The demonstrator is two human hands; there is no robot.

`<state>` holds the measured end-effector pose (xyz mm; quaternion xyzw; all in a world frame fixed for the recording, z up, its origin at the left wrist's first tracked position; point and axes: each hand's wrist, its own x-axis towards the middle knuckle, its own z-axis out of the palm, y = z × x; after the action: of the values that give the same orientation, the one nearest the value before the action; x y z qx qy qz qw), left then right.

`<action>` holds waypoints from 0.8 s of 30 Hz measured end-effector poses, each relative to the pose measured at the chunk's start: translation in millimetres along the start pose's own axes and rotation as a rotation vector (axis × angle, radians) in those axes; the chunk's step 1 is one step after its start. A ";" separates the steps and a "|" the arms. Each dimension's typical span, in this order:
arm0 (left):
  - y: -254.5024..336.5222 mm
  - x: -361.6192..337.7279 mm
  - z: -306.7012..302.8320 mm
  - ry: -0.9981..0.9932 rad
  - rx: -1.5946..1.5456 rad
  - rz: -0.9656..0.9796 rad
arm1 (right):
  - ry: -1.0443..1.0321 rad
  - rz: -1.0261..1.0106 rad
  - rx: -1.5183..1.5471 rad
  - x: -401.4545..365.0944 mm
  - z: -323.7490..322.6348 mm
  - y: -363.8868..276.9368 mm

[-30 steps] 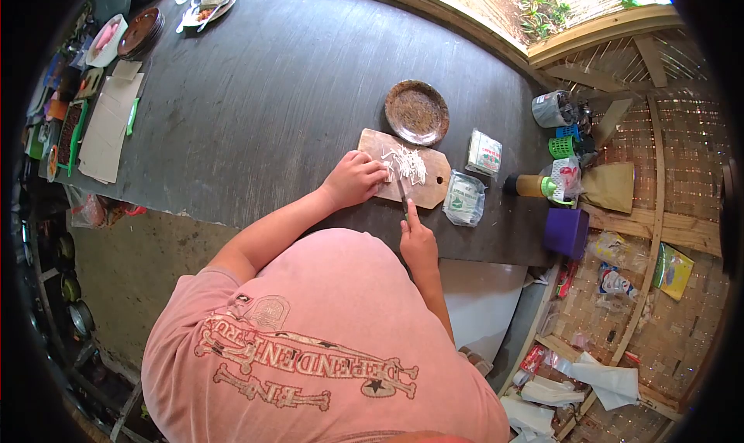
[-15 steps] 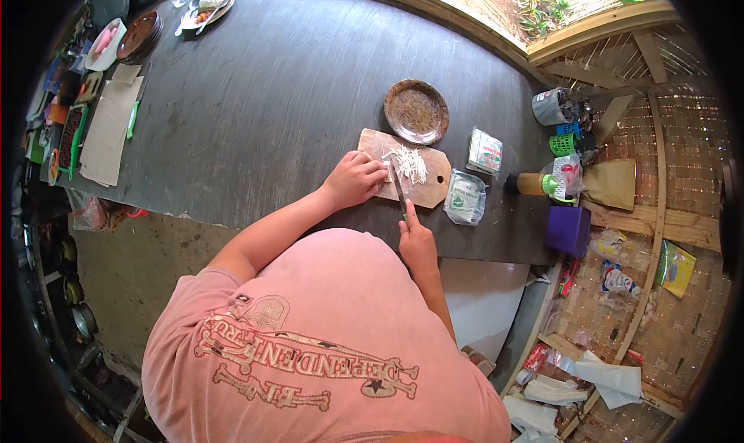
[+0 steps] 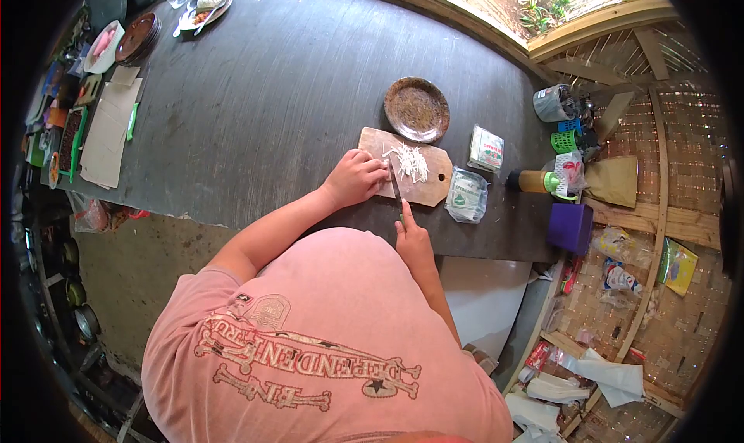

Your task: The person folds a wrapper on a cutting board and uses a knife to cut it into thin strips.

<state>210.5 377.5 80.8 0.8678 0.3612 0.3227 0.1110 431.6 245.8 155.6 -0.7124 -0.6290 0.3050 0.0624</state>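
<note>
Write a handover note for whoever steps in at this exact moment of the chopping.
Left hand: fingers curled, pressing down at the left end of the cutting board; what it pins is too small to tell.
Right hand: gripping the knife, blade across the board beside the left fingers.
Done: a heap of white strips lies cut mid-board.
Left: probably slicing whatever is under the left hand. A brown plate stands beyond the board.
</note>
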 end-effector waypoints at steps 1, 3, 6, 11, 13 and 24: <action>-0.3 -0.1 0.4 -0.001 -0.001 0.001 | -0.015 0.008 0.007 0.6 -0.1 0.1; -0.5 -0.5 -0.5 -0.022 0.003 0.000 | 0.029 -0.039 -0.012 3.2 5.5 6.0; 1.3 1.9 -4.3 0.009 0.006 0.020 | 0.082 -0.083 -0.112 5.8 20.6 12.3; 2.4 2.2 -3.9 -0.017 0.001 0.011 | 0.121 -0.092 -0.241 2.8 14.8 10.8; 0.1 1.7 -3.6 -0.007 0.005 -0.004 | 0.083 -0.016 -0.214 -2.2 4.2 3.2; 1.8 1.9 -3.5 0.003 -0.002 -0.014 | 0.051 0.056 0.338 2.9 6.7 33.0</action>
<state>210.3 377.4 85.2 0.8647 0.3671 0.3235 0.1134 456.5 239.9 133.6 -0.7165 -0.5468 0.3898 0.1889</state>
